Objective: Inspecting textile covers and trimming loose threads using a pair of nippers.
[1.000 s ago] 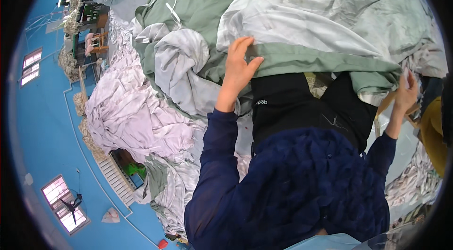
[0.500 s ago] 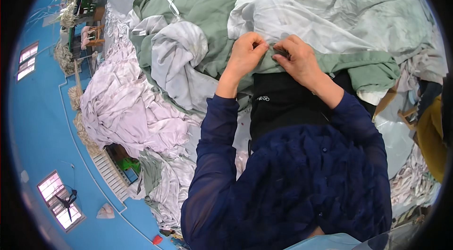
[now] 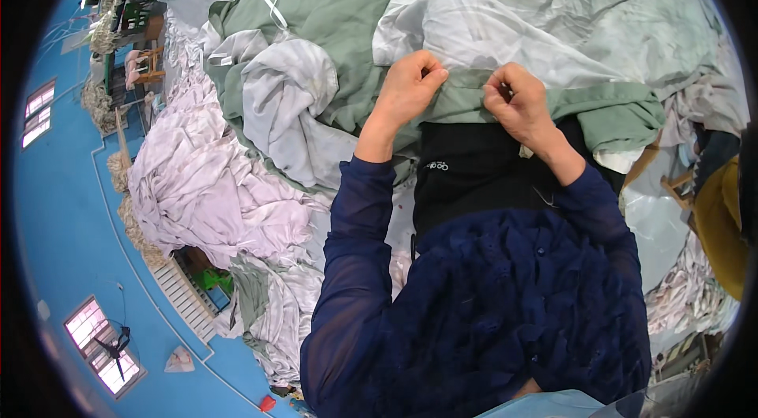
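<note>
My left hand point(image 3: 407, 93) is closed in a pinch at the edge of a green cloth point(image 3: 466, 90), near where it meets a pale grey-white cloth point(image 3: 474, 11). To its right, my right hand point(image 3: 519, 104) has its fingers curled together just above the green strip. Whatever those fingers hold is too small to make out. A small pale object point(image 3: 526, 151) shows below my right palm; its kind is unclear. The green strip runs between both hands and on to the right, across my black apron point(image 3: 474, 173).
A bunched grey-white cloth point(image 3: 288, 74) with green edging lies to the left, near a white tie point(image 3: 274, 9). A large pinkish-white heap of cloth point(image 3: 217, 181) spreads farther left. At the right are a wooden stool point(image 3: 675, 187) and a mustard-yellow item point(image 3: 718, 221).
My right hand has moved right, away from my left hand, and its fingers have curled in. The left hand keeps its pinch at the cloth edge. The whole view has shifted slightly.
</note>
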`<move>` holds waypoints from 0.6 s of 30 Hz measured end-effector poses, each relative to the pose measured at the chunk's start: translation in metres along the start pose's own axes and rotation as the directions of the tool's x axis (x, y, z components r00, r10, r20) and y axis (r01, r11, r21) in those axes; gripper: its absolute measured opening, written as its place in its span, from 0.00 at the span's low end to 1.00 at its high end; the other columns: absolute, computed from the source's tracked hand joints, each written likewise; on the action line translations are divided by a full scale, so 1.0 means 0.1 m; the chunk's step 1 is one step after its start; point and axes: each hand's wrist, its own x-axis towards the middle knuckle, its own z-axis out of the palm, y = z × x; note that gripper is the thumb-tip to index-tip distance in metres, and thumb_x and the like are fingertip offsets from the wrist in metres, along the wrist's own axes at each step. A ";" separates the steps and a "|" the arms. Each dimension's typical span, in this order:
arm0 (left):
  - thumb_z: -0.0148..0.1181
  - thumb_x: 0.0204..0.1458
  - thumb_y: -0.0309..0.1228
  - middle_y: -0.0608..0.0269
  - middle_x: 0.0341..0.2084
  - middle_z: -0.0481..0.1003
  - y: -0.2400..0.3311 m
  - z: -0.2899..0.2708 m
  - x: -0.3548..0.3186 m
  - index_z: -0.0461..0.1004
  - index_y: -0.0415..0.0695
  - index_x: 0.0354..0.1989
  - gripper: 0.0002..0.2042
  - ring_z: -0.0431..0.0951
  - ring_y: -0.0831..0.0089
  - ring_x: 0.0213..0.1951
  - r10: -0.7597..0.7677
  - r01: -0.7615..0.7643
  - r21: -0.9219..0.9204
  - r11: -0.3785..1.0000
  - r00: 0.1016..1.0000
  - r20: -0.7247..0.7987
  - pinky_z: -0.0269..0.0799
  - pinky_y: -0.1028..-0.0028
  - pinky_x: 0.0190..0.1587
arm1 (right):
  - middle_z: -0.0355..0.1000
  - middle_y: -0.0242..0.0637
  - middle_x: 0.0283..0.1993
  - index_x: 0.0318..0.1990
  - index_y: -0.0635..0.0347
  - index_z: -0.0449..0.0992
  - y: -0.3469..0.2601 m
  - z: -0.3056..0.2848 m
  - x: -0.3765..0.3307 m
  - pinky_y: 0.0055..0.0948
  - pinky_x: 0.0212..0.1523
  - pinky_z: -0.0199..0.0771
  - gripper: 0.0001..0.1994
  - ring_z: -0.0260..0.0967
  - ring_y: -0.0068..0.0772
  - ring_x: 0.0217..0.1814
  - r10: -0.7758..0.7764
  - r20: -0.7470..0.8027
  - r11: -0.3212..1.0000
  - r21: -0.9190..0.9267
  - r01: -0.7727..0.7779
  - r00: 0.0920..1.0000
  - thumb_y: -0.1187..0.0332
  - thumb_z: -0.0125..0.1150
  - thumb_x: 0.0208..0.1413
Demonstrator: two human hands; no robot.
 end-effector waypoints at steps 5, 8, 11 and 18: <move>0.62 0.48 0.28 0.60 0.22 0.72 0.05 0.02 -0.02 0.71 0.37 0.25 0.08 0.70 0.72 0.24 -0.048 0.049 0.033 0.998 0.998 -0.036 0.66 0.72 0.29 | 0.65 0.24 0.23 0.29 0.62 0.70 -0.10 -0.11 0.01 0.18 0.25 0.59 0.05 0.57 0.13 0.24 0.081 -0.084 0.992 0.099 -0.073 0.993 0.75 0.62 0.53; 0.63 0.45 0.25 0.59 0.28 0.72 0.18 0.15 -0.09 0.73 0.38 0.27 0.06 0.73 0.66 0.30 0.285 -0.244 0.182 0.953 0.924 -0.255 0.68 0.69 0.33 | 0.64 0.21 0.23 0.29 0.62 0.71 -0.09 -0.12 -0.01 0.17 0.25 0.57 0.05 0.56 0.11 0.24 0.144 -0.052 0.983 0.125 -0.137 0.988 0.74 0.61 0.54; 0.65 0.40 0.22 0.57 0.32 0.71 0.35 0.26 -0.24 0.74 0.40 0.30 0.08 0.74 0.59 0.35 0.385 -0.320 0.275 0.907 0.894 -0.231 0.70 0.67 0.36 | 0.64 0.19 0.24 0.29 0.61 0.71 -0.05 -0.12 -0.07 0.16 0.25 0.56 0.05 0.56 0.09 0.25 0.329 0.017 0.920 0.221 -0.324 0.944 0.74 0.61 0.54; 0.67 0.38 0.21 0.56 0.32 0.71 0.30 0.47 -0.30 0.73 0.39 0.31 0.11 0.74 0.56 0.35 0.342 -0.269 0.310 0.912 0.915 -0.214 0.70 0.64 0.37 | 0.64 0.18 0.24 0.28 0.61 0.71 -0.01 -0.10 -0.13 0.15 0.25 0.55 0.06 0.55 0.08 0.25 0.378 0.070 0.890 0.247 -0.383 0.923 0.74 0.61 0.55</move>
